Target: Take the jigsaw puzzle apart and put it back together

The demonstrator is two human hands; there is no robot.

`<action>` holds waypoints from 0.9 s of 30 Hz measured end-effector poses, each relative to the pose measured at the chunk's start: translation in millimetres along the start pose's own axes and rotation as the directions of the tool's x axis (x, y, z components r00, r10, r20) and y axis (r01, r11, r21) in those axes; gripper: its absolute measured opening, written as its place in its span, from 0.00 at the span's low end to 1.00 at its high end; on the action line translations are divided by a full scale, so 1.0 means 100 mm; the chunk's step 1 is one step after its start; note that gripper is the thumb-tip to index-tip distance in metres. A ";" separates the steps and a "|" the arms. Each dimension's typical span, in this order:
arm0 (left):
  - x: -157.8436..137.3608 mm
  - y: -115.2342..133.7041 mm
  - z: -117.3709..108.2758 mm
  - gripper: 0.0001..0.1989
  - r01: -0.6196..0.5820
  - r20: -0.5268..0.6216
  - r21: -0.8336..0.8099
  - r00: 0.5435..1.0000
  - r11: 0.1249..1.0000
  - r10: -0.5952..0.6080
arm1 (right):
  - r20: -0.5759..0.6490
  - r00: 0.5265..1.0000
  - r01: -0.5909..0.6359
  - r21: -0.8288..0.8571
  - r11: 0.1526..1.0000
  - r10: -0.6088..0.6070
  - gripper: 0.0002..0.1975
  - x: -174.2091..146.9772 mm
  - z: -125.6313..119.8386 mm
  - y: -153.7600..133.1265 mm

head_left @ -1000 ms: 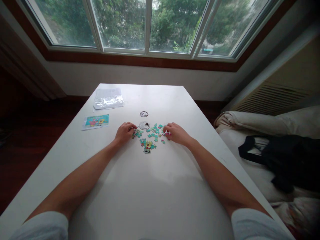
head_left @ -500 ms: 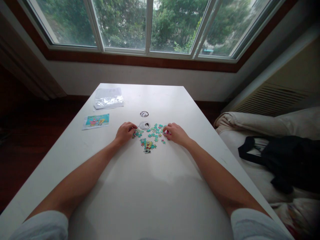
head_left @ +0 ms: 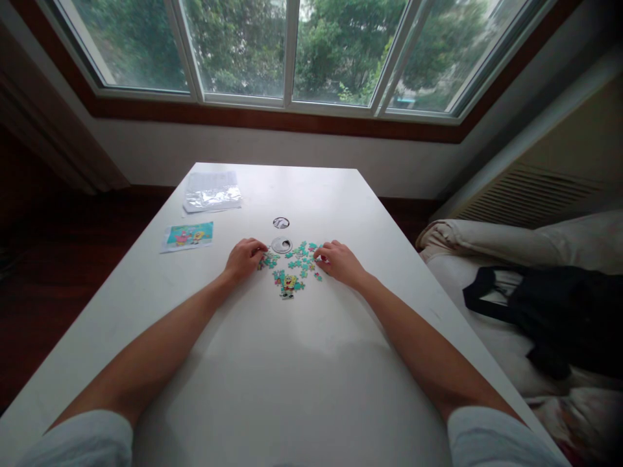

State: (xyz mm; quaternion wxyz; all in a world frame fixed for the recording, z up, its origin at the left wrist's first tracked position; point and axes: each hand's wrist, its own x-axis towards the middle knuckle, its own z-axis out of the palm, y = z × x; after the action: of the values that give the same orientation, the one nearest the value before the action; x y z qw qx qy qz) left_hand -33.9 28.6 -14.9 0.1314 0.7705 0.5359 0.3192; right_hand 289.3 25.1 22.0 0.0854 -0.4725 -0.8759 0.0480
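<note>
Loose jigsaw puzzle pieces (head_left: 302,253), mostly turquoise, lie spread between my two hands. Nearer to me sits a joined puzzle section (head_left: 289,283) with a yellow square cartoon figure. At the left edge of the spread, my left hand (head_left: 244,257) rests with curled, closed fingers; their tips cover some pieces, and what they hold is hidden. My right hand (head_left: 339,261) bends over the right edge, thumb and fingers closed around a small pink puzzle piece (head_left: 324,258), mostly covered by the fingers.
Behind the pieces are two round dark-and-white prints or stickers (head_left: 281,244) on the white table (head_left: 302,363). A cartoon picture sheet (head_left: 189,236) and a clear plastic bag (head_left: 213,191) lie at the left. Right of the table, dark clothing (head_left: 559,311) lies on a pale couch.
My right hand has shifted slightly left over the pieces. My left hand stays almost still, and the joined section has not moved.
</note>
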 end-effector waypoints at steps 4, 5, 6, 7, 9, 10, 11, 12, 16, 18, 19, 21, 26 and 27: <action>0.00 0.00 0.00 0.12 -0.004 0.004 -0.007 1.000 1.000 0.004 | -0.030 0.998 -0.048 -0.012 0.999 0.048 0.07 0.00 0.04 0.02; 0.00 0.00 0.00 0.12 -0.001 0.007 -0.006 1.000 1.000 0.001 | -0.035 0.998 -0.060 -0.017 0.998 0.060 0.06 0.00 0.05 0.02; -0.01 -0.01 0.00 0.12 0.002 0.010 -0.003 1.000 1.000 -0.002 | -0.042 0.997 -0.073 -0.022 0.997 0.072 0.06 0.00 0.06 0.02; -0.01 -0.01 0.00 0.12 0.003 0.010 -0.001 1.000 1.000 -0.003 | -0.049 0.995 -0.085 -0.028 0.996 0.084 0.06 0.00 0.06 0.03; -0.01 -0.01 0.01 0.12 0.000 0.004 0.001 1.000 1.000 0.000 | -0.065 0.992 -0.109 -0.041 0.993 0.106 0.06 0.00 0.07 0.02; -0.01 -0.02 0.01 0.12 -0.003 0.002 0.001 1.000 1.000 0.003 | -0.072 0.991 -0.119 -0.049 0.992 0.115 0.06 0.00 0.07 0.01; -0.01 -0.02 0.01 0.12 -0.003 0.000 0.001 1.000 1.000 0.003 | -0.075 0.990 -0.127 -0.057 0.990 0.123 0.06 0.00 0.06 0.01; 0.00 -0.02 0.01 0.12 -0.001 -0.001 0.001 1.000 1.000 0.001 | -0.074 0.989 -0.133 -0.064 0.989 0.129 0.07 0.00 0.05 0.00; 0.00 -0.01 0.00 0.11 0.008 0.006 0.001 1.000 1.000 -0.008 | -0.033 0.991 -0.133 -0.071 0.989 0.131 0.08 0.00 -0.02 -0.02; 0.00 -0.01 0.00 0.11 0.003 0.007 -0.002 1.000 1.000 -0.003 | 0.000 0.993 -0.117 -0.071 0.991 0.117 0.07 -0.01 -0.05 -0.02; 0.00 -0.01 0.00 0.11 -0.001 0.006 -0.003 1.000 1.000 0.001 | 0.016 0.994 -0.105 -0.074 0.992 0.107 0.07 -0.01 -0.07 -0.01; -0.01 -0.01 0.00 0.11 -0.007 0.001 -0.004 1.000 1.000 0.007 | 0.044 0.995 -0.081 -0.085 0.993 0.085 0.08 -0.02 -0.09 -0.01; -0.01 -0.01 0.01 0.11 -0.002 0.001 -0.004 1.000 1.000 0.002 | 0.040 0.996 -0.072 -0.104 0.992 0.076 0.04 -0.02 -0.07 -0.03; 0.00 -0.01 0.01 0.11 -0.001 0.001 -0.004 1.000 1.000 0.001 | 0.038 0.996 -0.074 -0.097 0.993 0.078 0.04 -0.02 -0.06 -0.03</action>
State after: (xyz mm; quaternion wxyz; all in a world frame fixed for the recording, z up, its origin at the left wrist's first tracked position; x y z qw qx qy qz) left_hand -33.8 28.6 -16.2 0.1332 0.7705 0.5351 0.3198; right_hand 289.6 21.8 28.4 0.0427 -0.5078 -0.8602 0.0192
